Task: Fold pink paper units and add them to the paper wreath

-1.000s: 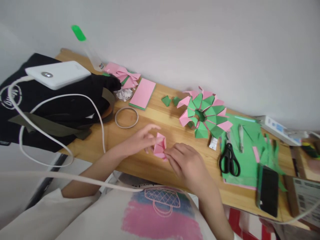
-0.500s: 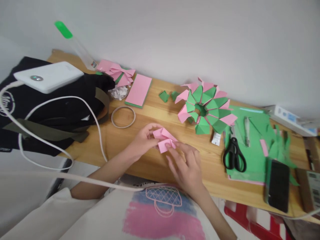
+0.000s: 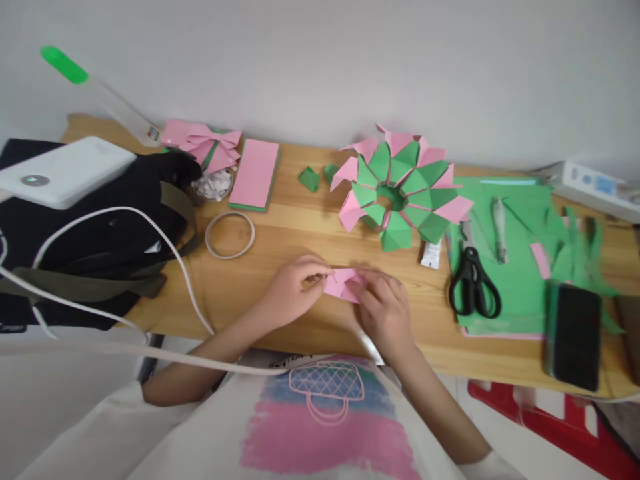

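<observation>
Between your two hands you have a small folded piece of pink paper (image 3: 340,285), lifted a little way in front of your chest at the near side of the pale wooden table (image 3: 283,230). Your left hand (image 3: 293,291) pinches its nine o'clock end, thumb and fingertips drawn narrow. Your right hand (image 3: 390,308) grips the three o'clock end, fingers closed over it (they hide part of the folds from view).

Taking that piece as your clock centre, the flower-like ring of folded green and pink paper (image 3: 419,179) sits at one o'clock. Toward three o'clock you have the black-handled scissors (image 3: 470,268), lying partly on the flat green sheets (image 3: 520,283). At eleven o'clock rests the rectangular stack of pink and green paper (image 3: 255,173), and near ten o'clock, the thin pale hoop (image 3: 231,257).
</observation>
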Available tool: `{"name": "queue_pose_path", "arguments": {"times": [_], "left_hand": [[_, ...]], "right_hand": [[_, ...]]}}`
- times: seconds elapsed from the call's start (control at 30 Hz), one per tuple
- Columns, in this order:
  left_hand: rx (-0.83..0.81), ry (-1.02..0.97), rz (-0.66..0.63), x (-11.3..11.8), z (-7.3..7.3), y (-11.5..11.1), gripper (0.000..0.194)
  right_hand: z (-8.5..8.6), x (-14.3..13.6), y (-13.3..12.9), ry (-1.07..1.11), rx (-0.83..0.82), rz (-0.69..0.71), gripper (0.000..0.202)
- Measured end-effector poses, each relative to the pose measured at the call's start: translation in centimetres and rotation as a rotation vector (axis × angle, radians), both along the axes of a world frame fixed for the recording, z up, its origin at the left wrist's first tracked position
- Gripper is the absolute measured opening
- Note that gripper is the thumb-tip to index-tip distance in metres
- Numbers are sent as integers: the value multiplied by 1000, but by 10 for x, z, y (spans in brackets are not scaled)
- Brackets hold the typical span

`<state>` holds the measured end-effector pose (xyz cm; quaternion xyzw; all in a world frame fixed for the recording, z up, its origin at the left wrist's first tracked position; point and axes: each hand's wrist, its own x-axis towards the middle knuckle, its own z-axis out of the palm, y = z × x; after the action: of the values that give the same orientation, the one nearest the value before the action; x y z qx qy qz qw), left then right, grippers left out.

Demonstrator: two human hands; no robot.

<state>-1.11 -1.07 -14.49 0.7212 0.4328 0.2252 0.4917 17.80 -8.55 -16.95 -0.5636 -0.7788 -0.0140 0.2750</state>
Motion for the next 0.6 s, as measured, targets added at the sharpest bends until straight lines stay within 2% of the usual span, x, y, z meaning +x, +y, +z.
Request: {"name": "queue_pose_path", "arguments": {"times": [0.13,0.27,0.43,0.6], "left_hand": [[318,159,-198,1,0,-4,24],[519,258,-450,-2,-3,-6,24],[661,360,-597,-15,-12,-5,32],[859,478,-720,-23,-12,2,44]], "right_hand": [[-3,4,1,-4,-44,1,20],[0,6,-2,-5,-78,35,20],[4,10,-7,7,-103,86,21],[6,19,-5,36,-132,136,16]]}}
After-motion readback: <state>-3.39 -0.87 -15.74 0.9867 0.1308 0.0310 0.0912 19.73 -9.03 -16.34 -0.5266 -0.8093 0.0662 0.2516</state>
